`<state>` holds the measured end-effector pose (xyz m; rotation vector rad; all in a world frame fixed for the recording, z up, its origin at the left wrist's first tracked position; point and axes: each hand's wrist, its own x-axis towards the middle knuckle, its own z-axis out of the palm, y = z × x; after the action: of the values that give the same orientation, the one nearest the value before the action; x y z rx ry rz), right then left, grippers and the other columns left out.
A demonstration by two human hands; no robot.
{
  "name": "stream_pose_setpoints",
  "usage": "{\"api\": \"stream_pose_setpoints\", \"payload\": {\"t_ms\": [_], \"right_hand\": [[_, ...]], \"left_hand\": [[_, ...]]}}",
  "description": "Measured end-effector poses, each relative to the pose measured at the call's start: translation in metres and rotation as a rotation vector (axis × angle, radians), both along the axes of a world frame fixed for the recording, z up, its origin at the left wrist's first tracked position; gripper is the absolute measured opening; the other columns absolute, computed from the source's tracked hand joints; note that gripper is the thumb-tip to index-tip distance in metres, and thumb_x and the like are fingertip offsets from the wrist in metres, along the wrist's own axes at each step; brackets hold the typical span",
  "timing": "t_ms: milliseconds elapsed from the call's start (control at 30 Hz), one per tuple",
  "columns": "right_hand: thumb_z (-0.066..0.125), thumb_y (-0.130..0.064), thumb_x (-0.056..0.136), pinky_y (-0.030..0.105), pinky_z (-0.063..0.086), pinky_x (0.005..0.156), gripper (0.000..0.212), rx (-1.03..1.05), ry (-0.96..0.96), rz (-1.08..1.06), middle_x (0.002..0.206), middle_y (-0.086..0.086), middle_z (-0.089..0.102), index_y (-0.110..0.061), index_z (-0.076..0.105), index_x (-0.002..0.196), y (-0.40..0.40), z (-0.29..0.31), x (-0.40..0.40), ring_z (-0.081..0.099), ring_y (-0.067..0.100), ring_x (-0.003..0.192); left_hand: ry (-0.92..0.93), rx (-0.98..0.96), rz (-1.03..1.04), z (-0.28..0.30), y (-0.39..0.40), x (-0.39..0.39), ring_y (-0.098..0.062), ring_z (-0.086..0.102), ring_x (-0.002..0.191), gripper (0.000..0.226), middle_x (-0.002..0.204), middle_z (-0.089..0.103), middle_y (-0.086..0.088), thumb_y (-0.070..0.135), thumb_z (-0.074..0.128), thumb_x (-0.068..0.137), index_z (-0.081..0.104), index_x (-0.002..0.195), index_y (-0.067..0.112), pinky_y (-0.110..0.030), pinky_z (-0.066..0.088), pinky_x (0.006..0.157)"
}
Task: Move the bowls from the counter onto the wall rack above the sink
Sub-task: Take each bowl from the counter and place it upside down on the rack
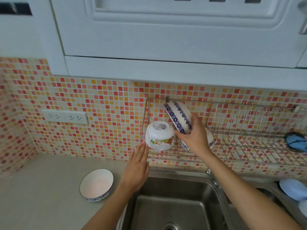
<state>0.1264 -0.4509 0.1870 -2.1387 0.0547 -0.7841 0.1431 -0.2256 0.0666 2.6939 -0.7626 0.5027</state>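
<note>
Four bowls in view, as far as I can count. The right hand (194, 138) grips a blue-patterned bowl (177, 116) by its rim, fingers curled round the edge, and holds it tilted on its side over the left end of the wire wall rack (249, 130), which is mounted on the mosaic tile wall (99, 100) above the sink (174, 205). Right under that hand there's another blue-and-white bowl (210, 141) already sitting in the rack, mostly hidden by the hand, so I can't tell exactly how it lies. Just left of it, a white bowl with cartoon animals (159, 137) rests upside down at the rack's left end.

The left hand (137, 170) is flat, fingers straight and pressed together, holding nothing. Its fingertips are right by the cartoon bowl's lower edge, can't tell if they actually touch.

One bowl is on the counter (41, 188) to the left of the sink: the blue-rimmed bowl (96, 184), upright, well apart from both hands.

Other stuff: a blue scrubber thing (295, 141) at the rack's right end, a pale blue dish (293, 188) by the sink's right side, and a white outlet strip (64, 116) on the tiles.
</note>
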Motion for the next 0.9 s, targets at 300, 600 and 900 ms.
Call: {"api": "stream_pose_setpoints", "payload": {"t_ms": [300, 600, 900], "right_hand": [[0.077, -0.028, 0.081, 0.042, 0.024, 0.119, 0.098, -0.727, 0.097, 0.084, 0.158, 0.011, 0.021, -0.010, 0.013, 0.153, 0.006, -0.024, 0.022, 0.014, 0.026, 0.148], [0.073, -0.024, 0.084, 0.037, 0.014, 0.119, 0.092, -0.958, 0.161, 0.173, 0.158, 0.016, 0.022, -0.002, 0.015, 0.152, 0.000, -0.032, 0.042, 0.014, 0.030, 0.148], [0.079, -0.027, 0.078, 0.040, 0.026, 0.116, 0.097, -0.969, 0.246, 0.242, 0.159, 0.012, 0.022, -0.007, 0.018, 0.152, -0.002, -0.042, 0.055, 0.016, 0.028, 0.148]], "left_hand": [[0.026, 0.028, 0.007, 0.003, 0.001, -0.002, -0.007, -0.022, 0.142, 0.060, 0.156, -0.019, 0.009, 0.044, 0.012, 0.098, -0.012, 0.149, 0.024, -0.033, -0.013, 0.115], [0.037, -0.018, 0.002, 0.003, 0.000, -0.002, -0.007, -0.019, 0.142, 0.060, 0.155, -0.017, 0.011, 0.044, 0.013, 0.097, -0.011, 0.149, 0.025, -0.033, -0.010, 0.116], [0.043, -0.005, 0.010, 0.005, 0.000, -0.004, -0.007, -0.022, 0.141, 0.061, 0.154, -0.020, 0.009, 0.044, 0.007, 0.095, -0.009, 0.149, 0.022, -0.028, -0.014, 0.113]]}}
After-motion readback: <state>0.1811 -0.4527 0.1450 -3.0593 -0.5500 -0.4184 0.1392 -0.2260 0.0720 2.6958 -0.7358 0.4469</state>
